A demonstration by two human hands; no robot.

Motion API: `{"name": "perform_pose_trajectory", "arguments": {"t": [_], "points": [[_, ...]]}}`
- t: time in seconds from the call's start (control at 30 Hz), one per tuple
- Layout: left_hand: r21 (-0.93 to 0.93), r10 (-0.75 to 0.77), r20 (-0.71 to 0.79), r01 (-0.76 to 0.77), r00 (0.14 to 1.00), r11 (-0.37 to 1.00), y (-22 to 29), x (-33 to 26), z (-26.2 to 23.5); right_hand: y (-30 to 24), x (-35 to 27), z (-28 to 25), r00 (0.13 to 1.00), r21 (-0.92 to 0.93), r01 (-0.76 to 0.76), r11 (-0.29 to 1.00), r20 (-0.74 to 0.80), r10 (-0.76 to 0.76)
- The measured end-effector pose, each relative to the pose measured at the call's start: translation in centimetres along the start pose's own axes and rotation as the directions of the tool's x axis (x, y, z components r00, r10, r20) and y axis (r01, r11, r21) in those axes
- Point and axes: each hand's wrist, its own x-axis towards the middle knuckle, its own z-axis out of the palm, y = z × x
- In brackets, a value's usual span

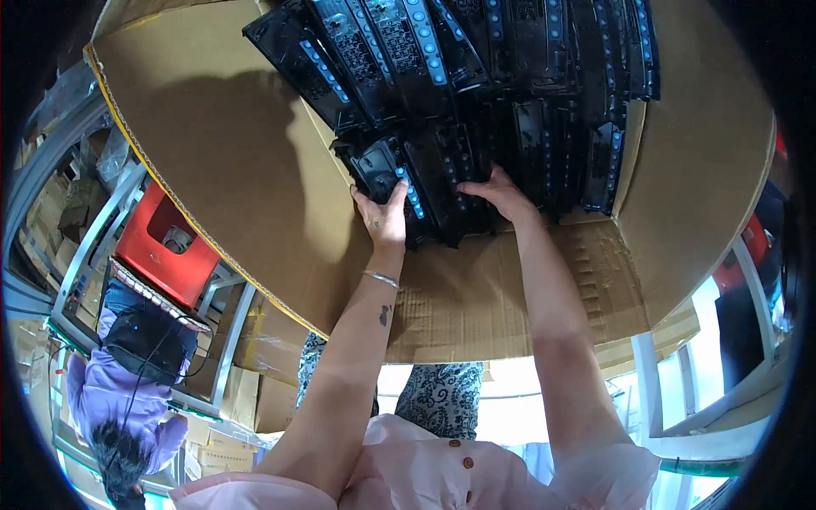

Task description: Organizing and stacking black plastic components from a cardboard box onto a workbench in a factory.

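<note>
Inside a large cardboard box (463, 319), black plastic pieces stand packed side by side in rows, with lines of round blue dots along them. Both my arms reach down to the near row. My left hand (385, 219) is closed round the left side of a bunch of black plastic pieces (435, 183), its thumb beside a line of blue dots. My right hand (503, 195) grips the same bunch from the right, thumb pointing left across its top. The far fingertips of the right hand are hidden among the pieces. What each piece is for cannot be made out.
A second row of black pieces (544, 51) fills the far side. The box's left flap (212, 170) and right wall (697, 153) rise around my arms. Outside, at left, are a red plastic stool (166, 246), metal frames and a person in purple (127, 395).
</note>
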Motion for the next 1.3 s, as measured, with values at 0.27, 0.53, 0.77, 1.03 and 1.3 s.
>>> {"name": "perform_pose_trajectory", "arguments": {"t": [0.27, 0.53, 0.77, 1.03, 1.3], "points": [[-0.114, -0.151, 0.310, 0.195, 0.939, 0.974, -0.9, 3.5, -1.8, -1.7, -0.7, 0.4, 0.998, -0.044, -0.049, 0.998, 0.036, 0.050], [-0.014, 0.086, 0.403, -0.087, 0.911, 0.996, -0.3, 2.4, -1.5, -0.5, 0.0, 0.0, 0.999, -0.057, -0.042, 0.997, 0.018, 0.043], [-0.336, 0.190, 0.409, -0.046, 0.892, 0.941, 0.3, 0.8, -1.6, -1.2, -1.0, 0.3, 0.998, 0.031, 0.035, 0.999, 0.058, -0.037], [-0.368, 0.145, 0.453, 0.037, 0.880, 0.929, -1.0, 2.3, -1.3, -2.0, -0.7, 0.1, 0.988, 0.043, 0.095, 0.995, 0.115, -0.099], [-0.476, 0.407, 0.393, -0.197, 0.824, 0.857, -2.9, 1.7, 0.2, -0.2, 0.2, -0.5, 0.983, 0.097, -0.001, 0.995, 0.182, -0.017]]}}
